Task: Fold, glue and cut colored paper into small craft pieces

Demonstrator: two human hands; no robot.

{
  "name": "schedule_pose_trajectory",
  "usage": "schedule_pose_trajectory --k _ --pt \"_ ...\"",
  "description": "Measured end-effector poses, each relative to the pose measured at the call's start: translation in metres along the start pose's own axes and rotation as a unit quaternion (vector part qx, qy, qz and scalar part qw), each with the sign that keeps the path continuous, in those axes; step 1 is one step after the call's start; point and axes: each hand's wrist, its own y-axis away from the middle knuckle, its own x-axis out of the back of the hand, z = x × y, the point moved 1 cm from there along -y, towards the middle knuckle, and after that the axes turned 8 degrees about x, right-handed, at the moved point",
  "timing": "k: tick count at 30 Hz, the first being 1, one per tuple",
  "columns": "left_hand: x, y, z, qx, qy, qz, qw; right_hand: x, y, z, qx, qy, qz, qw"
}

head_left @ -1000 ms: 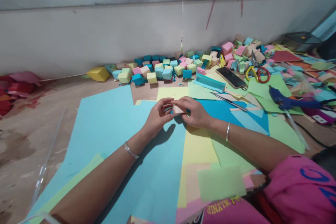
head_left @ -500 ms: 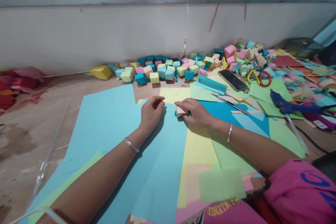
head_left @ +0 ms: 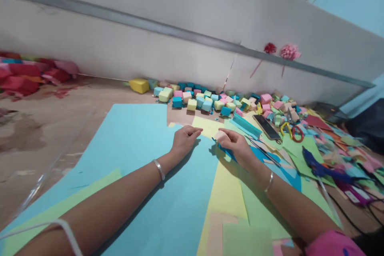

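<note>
My right hand (head_left: pixel 238 146) grips a small pale-peach paper box (head_left: pixel 221 136) between thumb and fingers, raised a little over the paper sheets. A bit of dark blue shows at the box's lower left edge. To its left, my left hand (head_left: pixel 186 140) is closed in a pinch, thumb against fingertips; whatever it holds, if anything, is too small to make out. A gap separates the two hands. Beneath them spreads a large light blue sheet (head_left: pixel 132 144), beside a yellow sheet (head_left: pixel 229 192).
Small paper boxes (head_left: pixel 206 105) line the wall. At the right lie a phone (head_left: pixel 267 127), scissors (head_left: pixel 292 132), a craft knife (head_left: pixel 264 151), a folded teal strip (head_left: pixel 246 126) and a blue glue gun (head_left: pixel 324 168) with a cable. Red paper shapes (head_left: pixel 22 84) are heaped far left.
My right hand has lifted the peach box off the sheet and tilted it. My left hand's fingers have drawn together into a pinch. The camera view has tilted and shifted.
</note>
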Motion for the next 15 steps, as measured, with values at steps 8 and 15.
schedule_pose_trajectory --k 8,15 --pt "-0.005 0.008 0.005 -0.023 -0.047 -0.047 0.998 0.009 -0.024 -0.061 0.099 0.097 -0.010 0.990" --pt "-0.007 0.014 0.009 -0.034 -0.076 -0.090 0.993 -0.021 -0.089 -0.133 0.187 0.177 -0.075 0.963"
